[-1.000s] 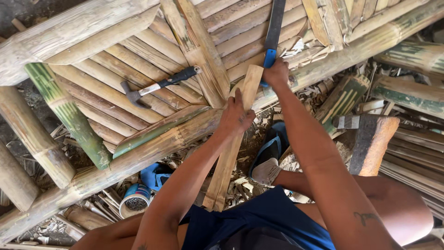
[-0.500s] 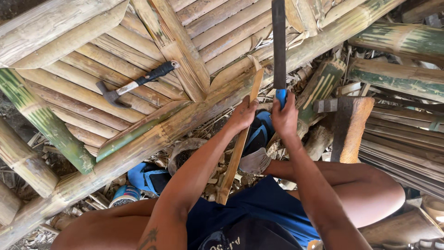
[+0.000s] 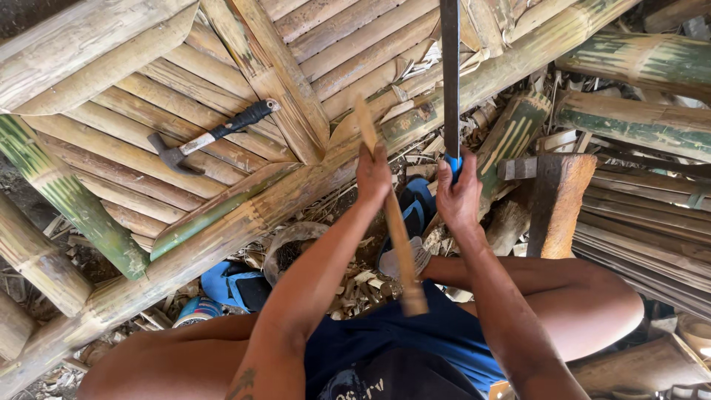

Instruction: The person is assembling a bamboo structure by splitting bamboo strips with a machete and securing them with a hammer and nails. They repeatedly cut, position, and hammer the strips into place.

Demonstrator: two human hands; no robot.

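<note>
Head view: left hand (image 3: 372,176) grips a bamboo strip (image 3: 392,222) upright, while right hand (image 3: 458,196) clenches a long blade (image 3: 449,74) just beside it. Trimming looks underway; next, the blade must meet the strip's edge squarely.

no packages, labels, signs or screens visible

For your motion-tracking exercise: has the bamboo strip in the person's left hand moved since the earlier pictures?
Yes. The bamboo strip in the left hand has come back toward the person: it earlier overlapped the long bamboo pole; now only its tip does.
</note>
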